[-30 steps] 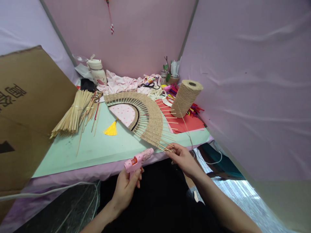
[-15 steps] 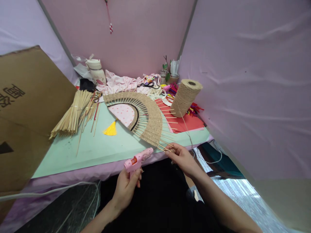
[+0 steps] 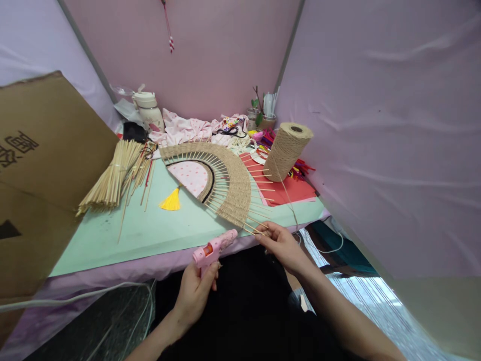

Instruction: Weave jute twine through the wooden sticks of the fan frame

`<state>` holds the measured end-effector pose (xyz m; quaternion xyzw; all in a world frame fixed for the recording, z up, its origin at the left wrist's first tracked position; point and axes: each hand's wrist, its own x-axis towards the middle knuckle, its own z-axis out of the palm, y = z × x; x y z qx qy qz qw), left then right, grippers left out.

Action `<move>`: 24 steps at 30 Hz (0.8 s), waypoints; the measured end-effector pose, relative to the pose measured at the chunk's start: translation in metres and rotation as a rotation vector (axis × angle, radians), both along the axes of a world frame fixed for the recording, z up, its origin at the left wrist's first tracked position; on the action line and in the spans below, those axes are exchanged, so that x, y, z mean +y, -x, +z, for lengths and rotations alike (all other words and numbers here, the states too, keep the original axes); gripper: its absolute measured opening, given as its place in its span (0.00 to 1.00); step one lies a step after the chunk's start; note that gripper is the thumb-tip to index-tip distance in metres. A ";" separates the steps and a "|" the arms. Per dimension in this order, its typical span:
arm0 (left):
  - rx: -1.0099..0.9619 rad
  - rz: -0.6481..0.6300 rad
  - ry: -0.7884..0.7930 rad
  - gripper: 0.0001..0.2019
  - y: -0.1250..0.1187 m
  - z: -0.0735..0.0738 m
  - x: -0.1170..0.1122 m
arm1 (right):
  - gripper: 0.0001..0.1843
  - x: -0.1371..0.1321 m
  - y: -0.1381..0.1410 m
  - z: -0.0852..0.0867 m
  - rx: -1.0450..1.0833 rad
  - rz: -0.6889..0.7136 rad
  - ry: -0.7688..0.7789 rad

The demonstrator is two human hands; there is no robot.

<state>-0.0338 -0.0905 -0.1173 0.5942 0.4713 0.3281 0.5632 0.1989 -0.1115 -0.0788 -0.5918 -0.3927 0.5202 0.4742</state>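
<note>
The person's left hand [image 3: 195, 293] sits below the near edge of the table [image 3: 143, 235], its grip closed round the handle of a pink plastic hot-glue gun [image 3: 214, 246]. The gun is tilted, nozzle pointing up and to the right, with its tip just short of the near stick ends of a half-round fan of bamboo sticks and woven tan twine [image 3: 235, 188].

The fan lies flat on the mint-green table top. Its woven band curves from the far left round to the near right edge, with a pink dotted fabric panel [image 3: 191, 175] inside the arc. The right hand [image 3: 283, 245] is at the fan's nearest corner. Its thumb and fingers form a narrow grip, pinching the free ends of the last sticks, which jut over the table edge.

A thin strand of twine [image 3: 291, 205] runs down from a tall spool of tan twine [image 3: 287, 150] toward that hand. It seems to pass by the fingers, though the view is too small to tell whether it is pinched too. The spool stands on a red paper sheet [image 3: 296, 193] at the far right.

Left of the fan lie a yellow tassel [image 3: 172, 201] and a tied bundle of pale bamboo sticks [image 3: 110, 178], and a brown cardboard box [image 3: 45, 145] leans at the left edge. A white lidded bottle [image 3: 150, 113] and crumpled pink cloth [image 3: 184, 131] sit at the far side.
</note>
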 end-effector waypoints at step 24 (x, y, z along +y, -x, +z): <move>1.023 0.482 -0.592 0.23 0.120 0.044 0.040 | 0.21 -0.004 -0.008 -0.006 -0.100 0.024 0.043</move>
